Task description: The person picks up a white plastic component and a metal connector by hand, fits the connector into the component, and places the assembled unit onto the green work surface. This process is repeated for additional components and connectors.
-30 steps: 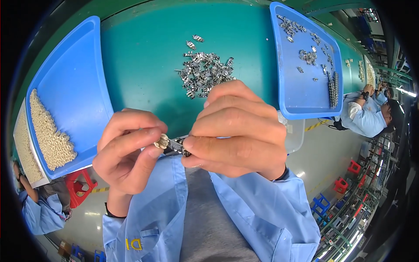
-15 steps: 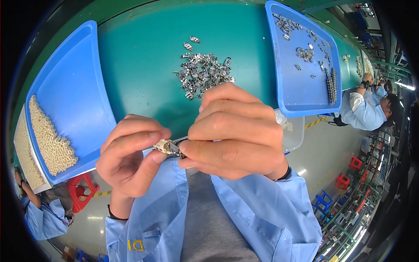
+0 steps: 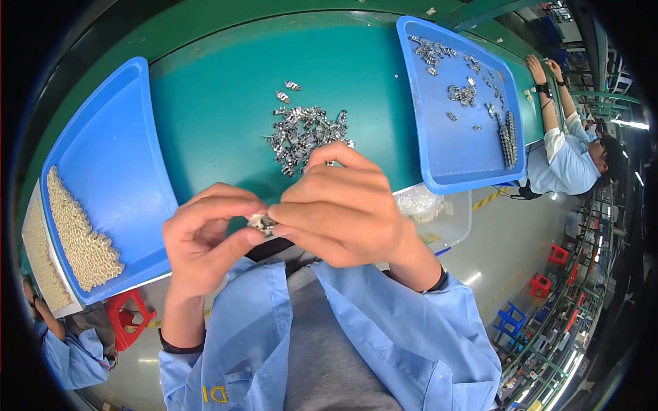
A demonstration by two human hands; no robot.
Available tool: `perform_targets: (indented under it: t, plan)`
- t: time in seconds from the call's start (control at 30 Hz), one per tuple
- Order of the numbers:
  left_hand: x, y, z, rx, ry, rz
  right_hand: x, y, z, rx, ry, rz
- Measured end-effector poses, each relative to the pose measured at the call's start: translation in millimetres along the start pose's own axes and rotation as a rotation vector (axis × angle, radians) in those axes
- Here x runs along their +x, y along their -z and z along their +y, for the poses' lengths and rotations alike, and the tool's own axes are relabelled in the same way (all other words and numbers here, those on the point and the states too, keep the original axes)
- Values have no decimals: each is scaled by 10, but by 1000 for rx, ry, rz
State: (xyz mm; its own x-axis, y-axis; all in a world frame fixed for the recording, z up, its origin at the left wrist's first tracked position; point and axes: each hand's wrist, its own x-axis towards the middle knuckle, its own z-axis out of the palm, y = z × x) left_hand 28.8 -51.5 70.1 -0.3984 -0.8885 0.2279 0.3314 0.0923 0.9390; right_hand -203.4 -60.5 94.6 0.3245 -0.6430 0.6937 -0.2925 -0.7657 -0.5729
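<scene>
In front of my chest, both hands meet at a small cream plastic part with metal in it (image 3: 261, 223). My left hand (image 3: 209, 240) pinches it between thumb and forefinger. From the other side, the closed fingertips of my right hand (image 3: 343, 216) press on it and partly cover it. Just beyond my right hand, a loose pile of small silvery metal parts (image 3: 301, 133) lies on the green tabletop (image 3: 205, 123). Two more metal pieces (image 3: 288, 90) lie apart on its far side.
At left, a blue tray (image 3: 116, 147) holds a heap of cream plastic parts (image 3: 82, 240). Another blue tray (image 3: 439, 151) at right has scattered metal parts. Below it is a clear bin (image 3: 452, 219). A co-worker (image 3: 565, 161) sits far right; a red stool (image 3: 127, 318) stands lower left.
My hands have come closer together, and the right fingers now cover more of the part. The view has shifted slightly. The co-worker at right now stretches both arms over the bench.
</scene>
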Motion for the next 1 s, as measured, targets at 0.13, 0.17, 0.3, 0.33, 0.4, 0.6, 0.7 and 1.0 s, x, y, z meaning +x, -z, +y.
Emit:
perform_targets:
  t: [0.13, 0.17, 0.3, 0.33, 0.4, 0.6, 0.7, 1.0]
  plan:
    - [128, -75, 21, -65, 36, -31, 4, 117, 39, 38, -7, 6]
    - [143, -104, 34, -86, 44, -24, -14, 128, 37, 44, -13, 7]
    - [193, -184, 49, -48, 7, -68, -63, 196, 58, 106, -23, 69]
    - [195, -191, 44, -46, 9, -67, -68, 215, 57, 132, -44, 80]
    - [185, -197, 40, -30, 7, -54, -69, 238, 42, 184, -86, 102]
    - [158, -222, 48, -69, 10, -39, -14, 261, -31, 211, -94, 118]
    - [136, -234, 37, -175, 38, -18, 12, 270, -53, 207, -36, 97]
    - [142, -249, 111, -98, -29, -49, 95, 305, -137, 143, 31, 10]
